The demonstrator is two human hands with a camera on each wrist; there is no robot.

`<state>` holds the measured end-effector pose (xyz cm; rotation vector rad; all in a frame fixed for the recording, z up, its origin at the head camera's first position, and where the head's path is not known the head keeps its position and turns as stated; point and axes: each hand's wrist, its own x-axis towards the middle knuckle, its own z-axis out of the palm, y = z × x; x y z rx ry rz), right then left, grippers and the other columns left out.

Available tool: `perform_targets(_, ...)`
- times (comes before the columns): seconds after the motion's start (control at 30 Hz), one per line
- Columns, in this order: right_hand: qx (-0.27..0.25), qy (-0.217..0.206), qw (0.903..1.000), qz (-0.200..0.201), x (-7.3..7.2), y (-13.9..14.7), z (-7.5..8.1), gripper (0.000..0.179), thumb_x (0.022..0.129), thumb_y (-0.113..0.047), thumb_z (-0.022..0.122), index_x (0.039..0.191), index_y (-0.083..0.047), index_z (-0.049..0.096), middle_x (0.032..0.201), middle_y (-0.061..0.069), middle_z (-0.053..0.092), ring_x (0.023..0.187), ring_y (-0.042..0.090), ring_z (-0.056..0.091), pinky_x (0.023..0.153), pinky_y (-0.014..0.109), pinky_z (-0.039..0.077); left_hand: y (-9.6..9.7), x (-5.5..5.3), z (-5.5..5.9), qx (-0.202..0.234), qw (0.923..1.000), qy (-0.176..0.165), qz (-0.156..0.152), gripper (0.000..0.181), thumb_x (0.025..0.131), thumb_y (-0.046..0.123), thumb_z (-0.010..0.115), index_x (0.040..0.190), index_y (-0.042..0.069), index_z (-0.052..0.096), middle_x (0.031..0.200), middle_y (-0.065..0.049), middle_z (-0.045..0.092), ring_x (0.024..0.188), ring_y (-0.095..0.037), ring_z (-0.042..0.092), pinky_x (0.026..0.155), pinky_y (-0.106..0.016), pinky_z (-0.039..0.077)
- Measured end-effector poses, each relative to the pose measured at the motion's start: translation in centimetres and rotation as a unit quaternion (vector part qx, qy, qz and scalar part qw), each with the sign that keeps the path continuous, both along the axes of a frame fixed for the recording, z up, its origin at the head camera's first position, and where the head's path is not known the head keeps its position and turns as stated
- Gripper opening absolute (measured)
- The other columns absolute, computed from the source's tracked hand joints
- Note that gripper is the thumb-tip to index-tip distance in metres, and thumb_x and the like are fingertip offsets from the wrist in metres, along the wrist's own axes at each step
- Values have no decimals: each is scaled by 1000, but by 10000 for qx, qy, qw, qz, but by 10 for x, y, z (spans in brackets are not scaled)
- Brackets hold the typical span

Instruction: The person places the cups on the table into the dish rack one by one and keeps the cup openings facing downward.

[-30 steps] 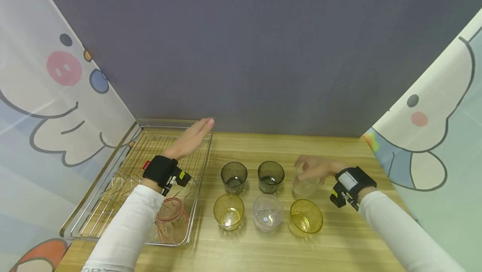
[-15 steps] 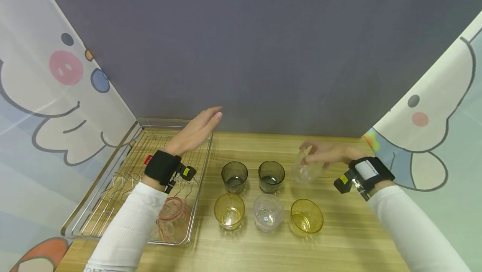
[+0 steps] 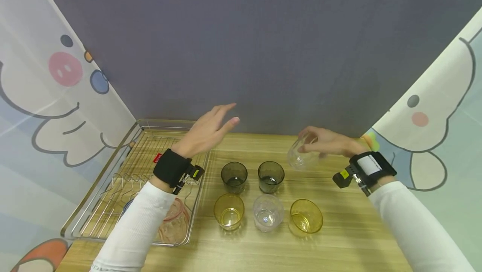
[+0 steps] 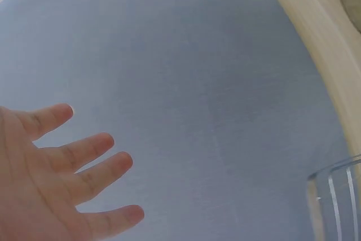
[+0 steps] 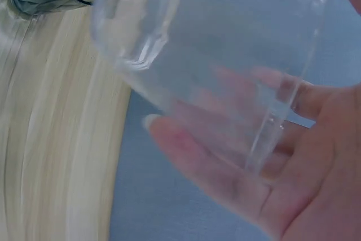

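Note:
A clear glass (image 3: pixel 298 157) is gripped near its rim by my right hand (image 3: pixel 326 141), tilted above the table at the right. In the right wrist view the fingers show through the clear glass (image 5: pixel 220 43) and curl around it. My left hand (image 3: pixel 207 133) is raised over the right edge of the drying rack with fingers spread and nothing in it; the left wrist view shows its bare palm (image 4: pixel 34 179). Between the hands stand two grey glasses (image 3: pixel 234 177) (image 3: pixel 270 176). In front of them is a row of an amber glass (image 3: pixel 229 211), a clear glass (image 3: pixel 267 213) and another amber glass (image 3: pixel 306 216).
The wire drying rack (image 3: pixel 190 221) with a metal tray stands on the left. A pink glass (image 3: pixel 175 224) is upside down in its front right corner; a blue rim (image 3: pixel 128 206) shows partly behind the left sleeve. A grey wall (image 3: pixel 256 54) closes off the back.
My right hand has lifted the clear glass from the table and carried it up and back, tilting it. The left hand has moved right and its fingers have spread.

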<state>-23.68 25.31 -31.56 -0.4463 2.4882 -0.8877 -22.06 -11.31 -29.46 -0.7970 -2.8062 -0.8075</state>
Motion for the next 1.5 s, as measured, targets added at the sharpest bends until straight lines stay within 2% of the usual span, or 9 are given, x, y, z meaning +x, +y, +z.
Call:
perform_targets(0.2, -184, 368, 9988, -252, 1, -10, 1, 67, 91, -49, 65, 142, -12, 43, 136, 18, 53, 120, 32, 57, 79, 35, 58, 12, 2, 7, -117, 9995, 277, -104, 86, 93, 78, 15, 157, 21, 27, 158, -10, 36, 146, -31, 35, 120, -57, 24)
perform_targets(0.37, -504, 634, 9961, -339, 0, -18, 2, 64, 93, -48, 64, 142, -12, 43, 136, 17, 52, 121, 33, 56, 82, 35, 58, 20, 5, 9, -415, 9985, 344, -61, 81, 95, 76, 20, 157, 24, 24, 159, -11, 33, 147, -33, 33, 120, -62, 19)
perform_targets(0.6, -943, 468, 9943, -193, 0, -30, -2, 61, 95, -41, 63, 142, -10, 42, 136, 17, 51, 121, 33, 55, 85, 37, 58, 30, 8, 4, -843, 9955, 440, 3, 74, 98, 68, 31, 158, 26, 22, 162, -11, 29, 146, -37, 32, 121, -64, 13)
perform_targets(0.73, -1206, 406, 9918, -102, 0, -40, -7, 59, 95, -39, 63, 142, -9, 42, 136, 18, 51, 120, 34, 56, 85, 38, 58, 40, 9, -1, -1047, 9931, 509, -103, 73, 99, 64, 38, 158, 23, 22, 162, -13, 28, 145, -39, 34, 121, -64, 14)
perform_targets(1.1, -1683, 30, 9856, 185, 12, -68, -16, 57, 96, -39, 61, 143, -14, 40, 136, 15, 51, 118, 31, 58, 91, 45, 56, 56, 16, -25, -1599, 9846, 598, -376, 79, 96, 67, 41, 158, 20, 24, 160, -14, 32, 145, -37, 35, 119, -66, 18)
perform_targets(1.37, -1866, -89, 9822, 203, 17, -76, -21, 59, 96, -42, 60, 145, -17, 38, 137, 14, 50, 120, 30, 56, 92, 43, 55, 68, 19, -48, -1742, 9824, 476, -476, 90, 92, 74, 39, 159, 17, 18, 160, -13, 31, 146, -36, 35, 117, -68, 20)
perform_targets(1.5, -1977, -107, 9799, 229, 19, -79, -24, 59, 97, -42, 59, 145, -16, 37, 138, 14, 49, 120, 32, 55, 94, 43, 55, 69, 21, -56, -1663, 9837, 480, -479, 95, 91, 74, 43, 159, 14, 16, 159, -14, 34, 145, -37, 36, 116, -68, 21)
